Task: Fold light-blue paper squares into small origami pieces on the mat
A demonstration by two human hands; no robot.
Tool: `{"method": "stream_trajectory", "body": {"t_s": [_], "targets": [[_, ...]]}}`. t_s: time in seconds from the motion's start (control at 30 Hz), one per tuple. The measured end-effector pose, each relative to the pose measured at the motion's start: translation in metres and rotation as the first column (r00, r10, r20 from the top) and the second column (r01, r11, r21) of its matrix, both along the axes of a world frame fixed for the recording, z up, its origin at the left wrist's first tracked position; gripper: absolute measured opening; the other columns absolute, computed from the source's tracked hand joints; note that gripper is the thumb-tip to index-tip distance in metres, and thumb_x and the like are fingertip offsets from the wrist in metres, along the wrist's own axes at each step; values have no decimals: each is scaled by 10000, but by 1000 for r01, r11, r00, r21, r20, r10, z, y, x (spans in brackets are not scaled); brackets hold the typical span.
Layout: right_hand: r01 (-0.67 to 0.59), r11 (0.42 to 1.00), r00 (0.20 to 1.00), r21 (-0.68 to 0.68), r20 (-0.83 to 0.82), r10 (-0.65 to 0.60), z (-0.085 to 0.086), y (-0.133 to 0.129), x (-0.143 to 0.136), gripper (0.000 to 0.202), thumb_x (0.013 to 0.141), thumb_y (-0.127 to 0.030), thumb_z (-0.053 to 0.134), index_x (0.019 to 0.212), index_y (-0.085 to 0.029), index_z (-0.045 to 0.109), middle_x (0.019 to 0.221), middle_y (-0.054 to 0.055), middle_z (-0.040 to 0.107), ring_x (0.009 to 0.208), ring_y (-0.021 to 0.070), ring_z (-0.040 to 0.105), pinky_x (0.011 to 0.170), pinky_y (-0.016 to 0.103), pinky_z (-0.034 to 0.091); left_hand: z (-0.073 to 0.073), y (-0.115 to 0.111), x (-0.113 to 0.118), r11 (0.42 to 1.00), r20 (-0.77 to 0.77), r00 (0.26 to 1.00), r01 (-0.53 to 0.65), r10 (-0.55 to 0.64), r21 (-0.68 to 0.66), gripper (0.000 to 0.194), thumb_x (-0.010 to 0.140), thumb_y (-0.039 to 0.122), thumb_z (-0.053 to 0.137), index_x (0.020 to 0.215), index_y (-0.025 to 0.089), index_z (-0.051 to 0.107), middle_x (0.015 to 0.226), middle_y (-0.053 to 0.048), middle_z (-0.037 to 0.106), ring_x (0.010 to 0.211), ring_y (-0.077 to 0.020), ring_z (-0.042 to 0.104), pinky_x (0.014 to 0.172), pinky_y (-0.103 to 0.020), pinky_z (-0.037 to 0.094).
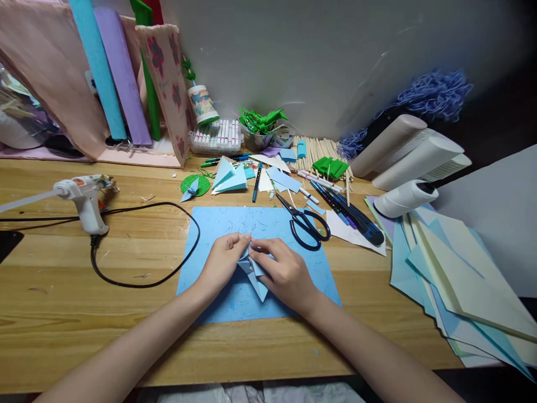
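Note:
Both hands meet over a blue sheet [213, 226] on the wooden table. My left hand [229, 257] pinches the upper left part of a folded light-blue paper [257, 282] between thumb and fingers. On its right side, my right hand [285, 268] grips the same paper, with the fingertips close to those of my left hand. A pointed end of the paper hangs down between the hands. The fingers hide part of the folds. Black-handled scissors [305, 226] lie on the sheet's upper right, beyond my right hand.
A glue gun [86, 204] with a looping black cable [138, 285] is at the left. Paper scraps [285, 179], pens [257, 182] and a marker box [216, 137] lie behind the sheet. Stacked papers [470, 268] and white rolls [405, 198] stand at the right.

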State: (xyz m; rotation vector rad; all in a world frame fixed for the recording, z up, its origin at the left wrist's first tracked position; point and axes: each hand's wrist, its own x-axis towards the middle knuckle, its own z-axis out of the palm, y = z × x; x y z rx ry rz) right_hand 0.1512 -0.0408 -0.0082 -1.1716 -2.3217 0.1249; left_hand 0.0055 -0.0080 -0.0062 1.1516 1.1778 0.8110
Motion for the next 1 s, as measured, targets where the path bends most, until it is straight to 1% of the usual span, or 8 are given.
{"method": "stream_trajectory", "body": {"t_s": [0.13,0.3,0.4,0.63,0.73,0.83,0.9,1.0], "targets": [[-17,1000,1000,20,5,17,0,0,0,231,735,-56,509,930,-124,613,1011,99,621,896,221,527,737,318,474,-1,0,0,1000,-14,1000,-28,28,9,321,767,377,490,529,166,445,491,59,375,483,-91,322,472,-215,246],[-44,997,999,58,4,44,2,0,-3,197,728,-40,495,868,-114,613,870,84,647,828,204,517,717,300,470,-2,0,-1,998,15,999,-48,49,-36,309,755,344,485,507,166,439,468,63,356,467,-87,310,465,-215,235],[-35,996,999,81,26,33,4,0,-4,139,764,-72,492,810,-121,614,803,75,645,779,194,510,673,292,465,-1,0,-1,997,32,998,-47,50,-67,305,750,332,476,498,162,460,446,64,340,449,-86,299,451,-215,224],[-40,992,998,122,49,35,3,-1,-4,135,815,-121,487,797,-153,617,702,54,633,714,177,512,632,278,448,4,-1,-2,995,25,999,-43,46,-94,298,759,330,459,673,116,647,442,61,311,437,-84,289,433,-208,209],[-26,999,999,40,-39,28,3,-1,-3,124,823,-145,492,792,-167,610,746,55,636,746,172,535,666,281,452,3,0,-3,996,14,999,-47,48,-82,310,765,328,458,700,115,674,436,57,326,436,-87,304,435,-207,232],[-6,993,969,-122,-245,-25,4,1,0,106,814,-161,514,870,-182,602,809,50,621,789,167,551,702,285,456,4,1,-5,994,7,996,-89,90,-56,320,776,342,462,737,116,685,467,31,452,475,-102,403,477,-208,310],[16,967,915,-256,-386,-118,4,3,4,113,813,-169,517,893,-187,595,819,41,612,780,156,560,697,274,462,6,1,-6,990,42,992,-118,121,-72,339,786,371,460,803,112,678,555,-4,573,538,-120,489,549,-220,378],[41,885,805,-463,-509,-303,2,9,11,88,812,-236,532,828,-179,598,784,27,609,723,143,567,632,245,466,11,4,-8,992,47,993,-103,107,-78,325,771,398,504,846,124,662,729,-44,661,645,-139,562,624,-236,426]]}}
